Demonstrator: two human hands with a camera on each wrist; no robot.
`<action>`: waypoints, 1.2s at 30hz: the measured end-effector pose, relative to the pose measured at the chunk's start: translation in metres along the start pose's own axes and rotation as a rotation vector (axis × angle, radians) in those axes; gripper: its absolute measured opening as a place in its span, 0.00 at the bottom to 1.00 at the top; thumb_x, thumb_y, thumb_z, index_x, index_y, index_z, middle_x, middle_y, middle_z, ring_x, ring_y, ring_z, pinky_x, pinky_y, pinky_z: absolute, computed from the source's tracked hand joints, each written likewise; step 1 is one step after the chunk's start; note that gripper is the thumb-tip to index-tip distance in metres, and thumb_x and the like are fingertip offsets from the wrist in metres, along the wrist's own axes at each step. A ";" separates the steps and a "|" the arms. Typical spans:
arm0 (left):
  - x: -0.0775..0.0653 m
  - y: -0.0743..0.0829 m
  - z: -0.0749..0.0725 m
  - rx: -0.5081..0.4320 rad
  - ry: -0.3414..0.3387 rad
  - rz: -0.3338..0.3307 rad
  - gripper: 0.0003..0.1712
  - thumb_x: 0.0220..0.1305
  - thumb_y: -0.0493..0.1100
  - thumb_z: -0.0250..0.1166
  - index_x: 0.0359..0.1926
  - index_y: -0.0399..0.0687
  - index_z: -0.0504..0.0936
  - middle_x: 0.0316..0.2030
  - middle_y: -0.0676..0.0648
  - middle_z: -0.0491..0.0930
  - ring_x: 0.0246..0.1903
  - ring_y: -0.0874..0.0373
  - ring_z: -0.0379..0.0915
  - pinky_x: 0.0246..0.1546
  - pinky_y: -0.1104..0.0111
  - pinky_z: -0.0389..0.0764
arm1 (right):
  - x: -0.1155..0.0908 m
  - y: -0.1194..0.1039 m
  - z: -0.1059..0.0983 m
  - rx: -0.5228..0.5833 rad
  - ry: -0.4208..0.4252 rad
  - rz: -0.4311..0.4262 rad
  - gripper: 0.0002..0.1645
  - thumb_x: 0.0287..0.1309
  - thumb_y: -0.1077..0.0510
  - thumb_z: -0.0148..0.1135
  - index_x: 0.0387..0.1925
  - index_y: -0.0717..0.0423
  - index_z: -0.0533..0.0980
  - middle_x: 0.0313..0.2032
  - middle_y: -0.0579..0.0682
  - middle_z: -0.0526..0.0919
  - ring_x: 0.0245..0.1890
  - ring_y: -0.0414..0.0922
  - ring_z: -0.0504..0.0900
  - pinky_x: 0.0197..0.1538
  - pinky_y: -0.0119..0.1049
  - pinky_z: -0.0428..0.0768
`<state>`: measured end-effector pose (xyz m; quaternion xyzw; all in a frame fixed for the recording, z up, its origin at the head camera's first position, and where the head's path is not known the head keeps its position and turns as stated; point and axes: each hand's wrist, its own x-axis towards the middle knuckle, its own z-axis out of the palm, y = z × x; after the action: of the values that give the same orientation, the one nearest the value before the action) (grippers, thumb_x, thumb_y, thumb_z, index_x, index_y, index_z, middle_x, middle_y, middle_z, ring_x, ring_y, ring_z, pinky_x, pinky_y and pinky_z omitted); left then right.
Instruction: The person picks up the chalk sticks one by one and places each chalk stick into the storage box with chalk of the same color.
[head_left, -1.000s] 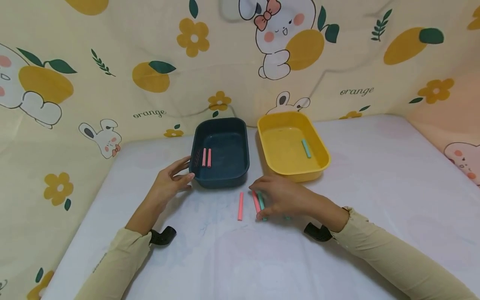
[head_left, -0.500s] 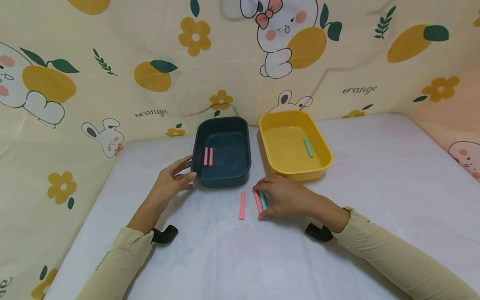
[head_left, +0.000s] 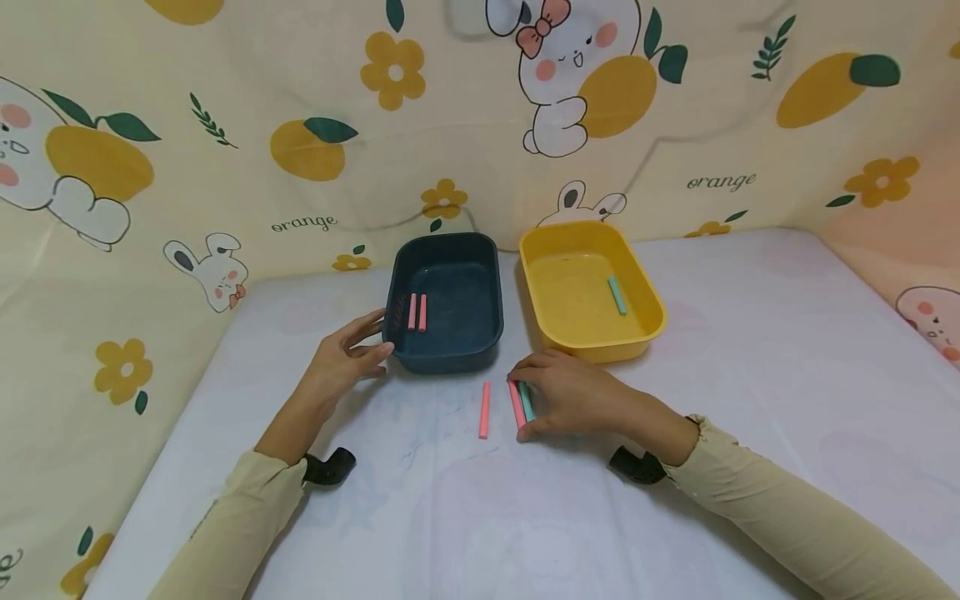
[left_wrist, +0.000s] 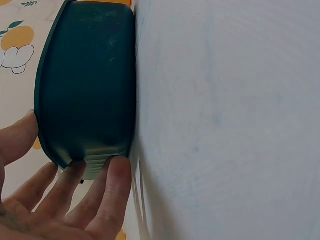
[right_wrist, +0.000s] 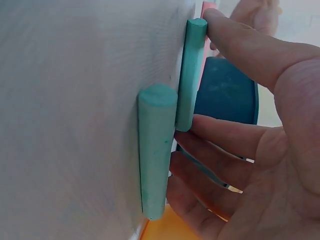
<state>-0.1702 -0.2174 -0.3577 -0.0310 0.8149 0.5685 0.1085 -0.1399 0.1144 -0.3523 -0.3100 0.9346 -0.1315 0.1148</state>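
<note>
My right hand [head_left: 573, 393] pinches a pink chalk stick [head_left: 517, 403] by its ends, thumb at the near end and fingertips at the far end. Right beside it is a green chalk stick [right_wrist: 190, 75], partly hidden under the hand in the head view. A second green chalk stick [right_wrist: 157, 152] lies closer to the right wrist camera. Left of the hand, another pink chalk stick [head_left: 484, 410] rests on the table. My left hand [head_left: 337, 367] holds the left side of a dark blue bin [left_wrist: 87, 75], thumb at its rim and fingers against the outer wall.
Two pink chalk sticks [head_left: 417, 312] lie inside the dark blue bin. A yellow bin [head_left: 585, 343] stands to its right with one green chalk stick [head_left: 617, 295] in it. Behind both hangs a printed cloth [head_left: 465, 125]. A white cover [head_left: 450, 517] lies over the table.
The right hand's thumb and fingertips have closed in on the ends of the pink chalk stick. The left hand stays at the dark blue bin, and the view has shifted slightly.
</note>
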 end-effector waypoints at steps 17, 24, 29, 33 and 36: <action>-0.001 -0.001 -0.002 -0.008 -0.008 0.023 0.38 0.68 0.45 0.66 0.75 0.60 0.62 0.72 0.43 0.65 0.60 0.49 0.75 0.54 0.59 0.83 | 0.002 -0.001 -0.002 0.014 0.057 -0.031 0.49 0.43 0.31 0.75 0.63 0.50 0.75 0.63 0.47 0.77 0.62 0.47 0.74 0.65 0.47 0.76; -0.001 -0.001 -0.003 -0.012 -0.003 0.000 0.37 0.68 0.45 0.66 0.75 0.62 0.62 0.72 0.44 0.65 0.62 0.47 0.74 0.55 0.59 0.83 | 0.003 -0.005 -0.009 0.026 0.054 -0.043 0.49 0.43 0.32 0.76 0.64 0.48 0.74 0.63 0.46 0.77 0.63 0.46 0.74 0.65 0.46 0.76; 0.000 0.001 -0.001 -0.017 -0.001 -0.016 0.38 0.68 0.45 0.66 0.75 0.62 0.62 0.73 0.45 0.65 0.62 0.47 0.74 0.56 0.58 0.82 | 0.002 -0.009 -0.017 0.047 0.042 -0.018 0.49 0.43 0.32 0.76 0.66 0.44 0.72 0.64 0.46 0.77 0.65 0.48 0.73 0.65 0.49 0.76; -0.001 0.003 0.000 -0.027 0.000 -0.019 0.38 0.68 0.44 0.66 0.75 0.62 0.62 0.73 0.45 0.65 0.63 0.46 0.73 0.57 0.57 0.82 | 0.001 -0.011 -0.022 0.059 0.041 -0.009 0.49 0.43 0.32 0.76 0.67 0.41 0.71 0.65 0.45 0.76 0.66 0.49 0.72 0.66 0.51 0.75; -0.002 0.004 0.001 -0.022 0.002 -0.022 0.37 0.68 0.44 0.65 0.75 0.62 0.62 0.73 0.45 0.65 0.63 0.46 0.73 0.58 0.56 0.81 | 0.002 -0.013 -0.027 0.073 0.051 -0.006 0.50 0.43 0.31 0.76 0.67 0.39 0.71 0.66 0.44 0.75 0.68 0.49 0.71 0.65 0.53 0.75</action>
<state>-0.1691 -0.2157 -0.3542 -0.0418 0.8083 0.5762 0.1137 -0.1420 0.1077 -0.3232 -0.3052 0.9308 -0.1735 0.1016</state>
